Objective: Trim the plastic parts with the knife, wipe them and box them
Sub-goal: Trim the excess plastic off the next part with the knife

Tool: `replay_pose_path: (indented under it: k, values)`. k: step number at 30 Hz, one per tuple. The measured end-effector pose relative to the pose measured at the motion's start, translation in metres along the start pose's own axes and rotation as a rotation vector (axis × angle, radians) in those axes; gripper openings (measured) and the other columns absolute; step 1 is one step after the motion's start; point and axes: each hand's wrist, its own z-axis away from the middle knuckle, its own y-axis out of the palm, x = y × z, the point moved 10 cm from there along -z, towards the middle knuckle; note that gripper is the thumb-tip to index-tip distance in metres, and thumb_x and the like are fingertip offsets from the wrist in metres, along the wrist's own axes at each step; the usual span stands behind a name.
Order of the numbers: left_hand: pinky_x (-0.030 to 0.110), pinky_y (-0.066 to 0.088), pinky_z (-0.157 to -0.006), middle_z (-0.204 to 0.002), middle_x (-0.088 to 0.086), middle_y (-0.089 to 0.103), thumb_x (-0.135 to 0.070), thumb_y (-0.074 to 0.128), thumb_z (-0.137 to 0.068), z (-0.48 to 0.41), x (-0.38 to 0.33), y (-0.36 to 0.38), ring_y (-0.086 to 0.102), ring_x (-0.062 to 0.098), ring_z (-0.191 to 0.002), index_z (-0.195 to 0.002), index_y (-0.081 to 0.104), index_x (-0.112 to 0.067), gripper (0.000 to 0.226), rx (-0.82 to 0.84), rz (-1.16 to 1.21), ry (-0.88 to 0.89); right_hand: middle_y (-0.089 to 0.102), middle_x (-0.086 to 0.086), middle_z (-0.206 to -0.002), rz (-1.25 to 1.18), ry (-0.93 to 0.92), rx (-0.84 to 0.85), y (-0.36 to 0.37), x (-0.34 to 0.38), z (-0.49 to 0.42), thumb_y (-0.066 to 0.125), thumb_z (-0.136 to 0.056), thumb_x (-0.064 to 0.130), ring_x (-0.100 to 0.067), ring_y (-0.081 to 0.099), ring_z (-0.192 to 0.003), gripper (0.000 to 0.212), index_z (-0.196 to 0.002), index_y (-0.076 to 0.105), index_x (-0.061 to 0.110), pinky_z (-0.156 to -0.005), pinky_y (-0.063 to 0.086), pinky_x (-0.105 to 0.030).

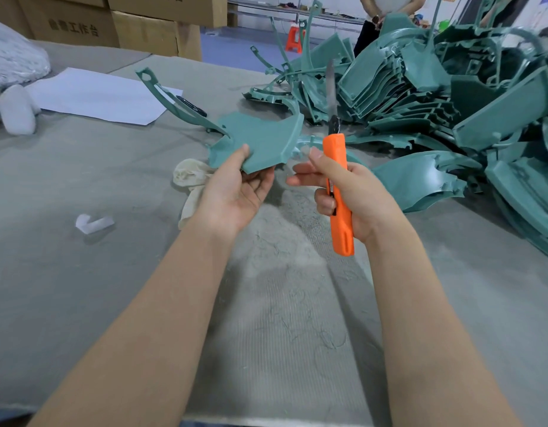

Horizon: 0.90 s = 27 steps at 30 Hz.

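My left hand (pixel 238 192) pinches the near edge of a teal plastic part (pixel 260 140), a flat panel with a long thin arm reaching up and left. It is held above the grey felt table (pixel 81 272). My right hand (pixel 352 198) grips an orange utility knife (pixel 338 192) upright, its blade (pixel 331 90) extended and pointing away from me, just right of the part and apart from it. A crumpled off-white cloth (pixel 192 180) lies on the table beneath my left hand.
A big heap of teal plastic parts (pixel 451 103) fills the right side. White paper (pixel 97 97), a white plastic scrap (pixel 92 223) and white bagged items (pixel 14 63) lie to the left. Cardboard boxes (pixel 112 23) stand behind. A person (pixel 383 13) stands beyond the heap.
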Motion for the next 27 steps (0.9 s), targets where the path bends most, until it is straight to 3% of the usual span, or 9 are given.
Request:
replay_pose_path:
  k: [3,7,11,15,20,23,27]
  values:
    - [0.019,0.053,-0.050,-0.071,0.004,0.071,-0.018,0.052,-0.098,-0.001,0.001,-0.001,0.068,0.011,-0.056,-0.097,0.059,-0.009,0.012,-0.006,-0.024,0.002,0.076,-0.008,-0.090,-0.004,-0.015,-0.009,0.003,0.003,0.000,0.061,-0.094,0.034,-0.007,0.033,-0.041,0.027,-0.096,0.067,0.007,-0.044,0.032,-0.016]
    - [0.017,0.052,-0.049,-0.083,0.005,0.069,-0.020,0.051,-0.098,-0.002,0.005,-0.004,0.067,0.010,-0.061,-0.102,0.059,-0.011,0.013,-0.020,-0.075,-0.006,0.073,-0.004,-0.074,-0.009,-0.046,-0.037,0.008,0.005,0.000,0.062,-0.093,0.015,-0.007,0.036,-0.040,0.008,-0.089,0.063,0.008,-0.045,0.030,-0.019]
    - [0.018,0.052,-0.049,-0.071,0.002,0.071,-0.018,0.053,-0.097,0.000,0.006,-0.003,0.068,0.010,-0.056,-0.096,0.060,-0.011,0.010,-0.025,-0.074,-0.014,0.068,0.001,-0.062,0.035,-0.077,-0.099,0.000,0.007,0.000,0.060,-0.091,0.008,-0.007,0.038,-0.039,0.009,-0.083,0.061,0.008,-0.044,0.031,-0.018]
    - [0.018,0.052,-0.049,-0.082,0.005,0.069,-0.017,0.054,-0.096,0.000,0.002,-0.004,0.066,0.013,-0.067,-0.097,0.059,-0.011,0.008,-0.043,-0.060,0.006,0.065,0.001,-0.060,0.044,-0.112,-0.130,-0.008,0.011,0.000,0.060,-0.092,0.007,-0.009,0.039,-0.041,0.012,-0.080,0.060,0.010,-0.045,0.033,-0.018]
    - [0.021,0.054,-0.052,-0.076,0.005,0.072,-0.015,0.057,-0.094,0.001,-0.005,-0.002,0.069,0.013,-0.061,-0.100,0.060,-0.009,0.009,-0.005,0.006,0.031,0.054,-0.005,-0.059,0.308,-0.097,-0.254,-0.028,0.009,0.001,0.062,-0.088,0.013,-0.014,0.038,-0.047,0.012,-0.079,0.055,0.009,-0.051,0.036,-0.026]
    - [0.021,0.054,-0.052,-0.075,0.004,0.073,-0.016,0.057,-0.094,0.002,-0.006,0.001,0.070,0.013,-0.063,-0.100,0.060,-0.010,0.009,0.026,0.005,0.036,0.039,-0.006,-0.062,0.546,-0.075,-0.370,-0.046,0.008,0.001,0.065,-0.087,0.022,-0.019,0.035,-0.057,0.029,-0.071,0.043,0.013,-0.061,0.033,-0.032]
    - [0.021,0.053,-0.052,-0.075,0.005,0.073,-0.015,0.057,-0.094,0.004,-0.007,0.004,0.070,0.013,-0.062,-0.099,0.060,-0.009,0.009,0.055,0.009,0.034,0.045,-0.006,-0.067,0.607,-0.080,-0.411,-0.056,0.007,0.003,0.059,-0.091,0.046,-0.021,0.044,-0.064,0.044,-0.068,0.039,0.015,-0.065,0.037,-0.033]
